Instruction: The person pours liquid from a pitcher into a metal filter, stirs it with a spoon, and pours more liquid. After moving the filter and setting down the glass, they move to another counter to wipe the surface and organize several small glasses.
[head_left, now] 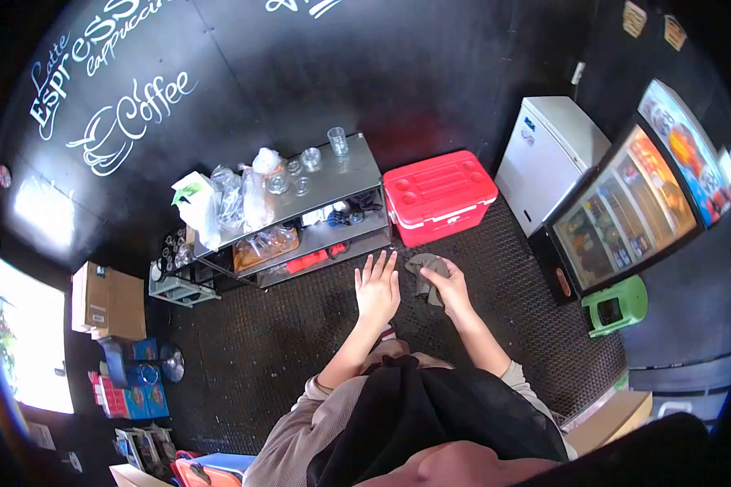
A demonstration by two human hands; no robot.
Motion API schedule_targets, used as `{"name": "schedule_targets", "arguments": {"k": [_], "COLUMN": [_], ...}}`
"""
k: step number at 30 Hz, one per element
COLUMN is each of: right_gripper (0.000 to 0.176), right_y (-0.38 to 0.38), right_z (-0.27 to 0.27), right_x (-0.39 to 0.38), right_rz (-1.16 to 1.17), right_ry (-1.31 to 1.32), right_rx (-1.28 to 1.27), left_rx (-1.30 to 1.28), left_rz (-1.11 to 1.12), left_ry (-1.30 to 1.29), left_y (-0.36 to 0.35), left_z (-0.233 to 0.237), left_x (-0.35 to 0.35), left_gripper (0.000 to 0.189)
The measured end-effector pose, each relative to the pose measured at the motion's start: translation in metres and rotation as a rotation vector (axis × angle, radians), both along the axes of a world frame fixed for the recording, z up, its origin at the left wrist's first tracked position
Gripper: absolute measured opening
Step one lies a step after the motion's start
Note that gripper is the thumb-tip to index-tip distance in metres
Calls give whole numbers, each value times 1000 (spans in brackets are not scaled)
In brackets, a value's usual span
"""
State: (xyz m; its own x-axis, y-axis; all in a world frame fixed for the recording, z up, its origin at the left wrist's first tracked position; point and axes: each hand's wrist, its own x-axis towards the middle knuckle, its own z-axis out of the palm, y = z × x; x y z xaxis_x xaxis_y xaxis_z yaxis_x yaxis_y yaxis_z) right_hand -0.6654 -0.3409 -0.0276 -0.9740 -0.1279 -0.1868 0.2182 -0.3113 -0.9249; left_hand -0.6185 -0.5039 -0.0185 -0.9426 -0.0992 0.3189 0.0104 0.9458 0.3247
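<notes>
A crumpled grey-brown cloth (424, 271) hangs from my right hand (448, 286), whose fingers and thumb are closed on its edge. To the left of it, my left hand (377, 290) is held out with the fingers spread and nothing in it, its back to the camera. The two hands are apart, above the dark textured floor (300, 341). Beyond them stands a red cooler box (440, 191) with its lid down. Left of the cooler is a metal shelf unit (333, 178) that bears glasses (338, 142) and plastic bags (244, 199).
A white chest freezer (544, 154), a glass-door display fridge (629, 211) and a green stool (617, 307) stand on the right. Cardboard boxes (110, 300) and a round-based stool (171, 362) are at the left. Another cardboard box (613, 420) is at the lower right.
</notes>
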Motion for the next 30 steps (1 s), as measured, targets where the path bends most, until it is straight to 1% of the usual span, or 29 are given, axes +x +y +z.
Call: {"name": "schedule_targets", "arguments": {"k": [4, 6, 10, 13, 15, 16, 18, 20, 22, 25, 26, 28, 30], "right_gripper": [32, 35, 33, 29, 28, 28, 30, 32, 34, 36, 36, 33, 30], "right_y": [-24, -33, -63, -92, -112, -121, -145, -167, -190, -215, -221, -231, -239], "right_z": [-8, -11, -26, -24, -17, -21, -24, -30, -40, -35, -36, -37, -46], "right_x": [-25, -41, -76, -111, -133, -145, -169, -186, -205, -218, -221, -225, -229], "right_rz": [102, 199, 199, 220, 199, 202, 155, 157, 94, 176, 176, 310, 338], "right_ry": [-31, -225, -207, -204, -281, -281, -427, -439, -409, -475, -484, -484, -478], "right_rx": [-70, -139, -175, -243, -306, -303, -417, -449, -514, -583, -583, -541, -486], "left_rx": [30, 32, 18, 15, 19, 23, 47, 32, 21, 24, 37, 53, 70], "left_rz": [36, 45, 20, 6, 4, 7, 18, -4, 1, 3, 2, -3, -7], "left_ry": [16, 26, 50, 71, 79, 77, 79, 114, 115, 102, 92, 68, 56], "left_y": [-21, -32, -62, -93, -115, -125, -145, -166, -185, -208, -213, -221, -228], "left_z": [-8, -14, -21, -24, -20, -19, -15, -13, -15, -23, -23, -25, -25], "left_x": [-17, -31, -65, -100, -123, -132, -149, -163, -175, -189, -192, -197, -203], "left_gripper": [43, 43, 42, 42, 42, 42, 41, 40, 39, 38, 38, 38, 38]}}
